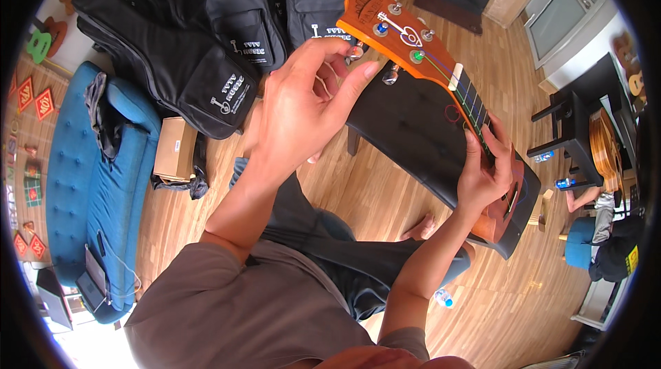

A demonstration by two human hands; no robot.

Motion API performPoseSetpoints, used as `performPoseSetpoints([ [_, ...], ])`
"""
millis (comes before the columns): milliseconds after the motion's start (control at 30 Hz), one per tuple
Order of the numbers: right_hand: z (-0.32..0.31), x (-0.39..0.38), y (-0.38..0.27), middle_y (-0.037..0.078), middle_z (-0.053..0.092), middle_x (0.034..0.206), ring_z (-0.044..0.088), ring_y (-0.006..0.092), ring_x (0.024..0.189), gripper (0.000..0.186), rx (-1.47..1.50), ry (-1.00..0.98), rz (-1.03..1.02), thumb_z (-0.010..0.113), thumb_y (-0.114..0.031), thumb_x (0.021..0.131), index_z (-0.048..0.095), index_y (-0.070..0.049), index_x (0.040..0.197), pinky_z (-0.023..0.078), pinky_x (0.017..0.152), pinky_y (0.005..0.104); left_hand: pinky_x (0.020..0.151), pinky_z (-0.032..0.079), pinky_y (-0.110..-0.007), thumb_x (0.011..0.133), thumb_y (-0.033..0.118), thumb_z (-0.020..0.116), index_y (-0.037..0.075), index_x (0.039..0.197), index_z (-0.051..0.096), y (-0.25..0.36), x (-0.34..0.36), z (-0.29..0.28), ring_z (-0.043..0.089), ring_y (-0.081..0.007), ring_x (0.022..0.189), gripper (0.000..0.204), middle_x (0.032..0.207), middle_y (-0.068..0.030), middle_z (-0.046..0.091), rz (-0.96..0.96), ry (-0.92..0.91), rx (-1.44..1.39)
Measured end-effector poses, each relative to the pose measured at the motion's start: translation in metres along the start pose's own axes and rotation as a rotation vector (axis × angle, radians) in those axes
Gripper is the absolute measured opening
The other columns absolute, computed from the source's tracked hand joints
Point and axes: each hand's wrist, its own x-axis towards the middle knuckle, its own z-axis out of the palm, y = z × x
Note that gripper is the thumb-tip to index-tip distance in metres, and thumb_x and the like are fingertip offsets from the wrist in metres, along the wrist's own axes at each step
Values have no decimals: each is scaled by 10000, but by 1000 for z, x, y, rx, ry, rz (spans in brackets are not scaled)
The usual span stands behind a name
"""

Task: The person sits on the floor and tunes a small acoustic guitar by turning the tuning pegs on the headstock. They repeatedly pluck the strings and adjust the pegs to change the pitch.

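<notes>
While black fabric gig bags (pixel 172 52) crowd near a tufted bench (pixel 406 128), the right hand (pixel 487 171) grips a wooden ukulele (pixel 469 99); the left hand (pixel 299 97), loosely parted, hovers at its shiny pegs (pixel 391 75).

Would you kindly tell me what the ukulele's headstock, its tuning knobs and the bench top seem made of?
The headstock looks like varnished wood, from its brown face and glossy orange edge. The tuning knobs seem polished metal, given their bright highlights, though plated plastic is possible. The black bench top suggests leather or imitation leather, smooth with a soft sheen.
</notes>
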Motion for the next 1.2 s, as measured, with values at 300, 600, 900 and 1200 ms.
performPoseSetpoints([
  [300,5,-3,2,205,693,1278,679,247,1124,243,10,6,27,810,55,857,710,11,1074,603,845,295,509,467,-280,995,196,725,-18,959,699,7,6,0,585,-104,546,218,672,-67,643,-72,8,36],
  [600,5,-3,1,202,697,1271,680,246,1116,248,20,12,47,814,56,854,710,12,1075,594,861,303,534,489,-253,1000,187,720,-15,969,701,-3,11,-9,595,-81,606,206,706,-40,641,-550,-190,-537],
  [900,5,-2,3,191,715,1245,686,253,1089,262,3,16,11,829,53,835,714,6,1065,584,853,312,540,514,-250,911,142,817,29,973,732,-3,7,0,639,-109,638,155,752,-43,663,135,103,162],
  [1200,8,-1,5,183,724,1231,681,275,1100,260,-19,6,-14,844,30,826,718,1,1052,557,888,351,580,543,-243,869,87,836,30,1013,754,-6,8,0,691,-128,690,176,870,-53,727,-87,75,-162],
])
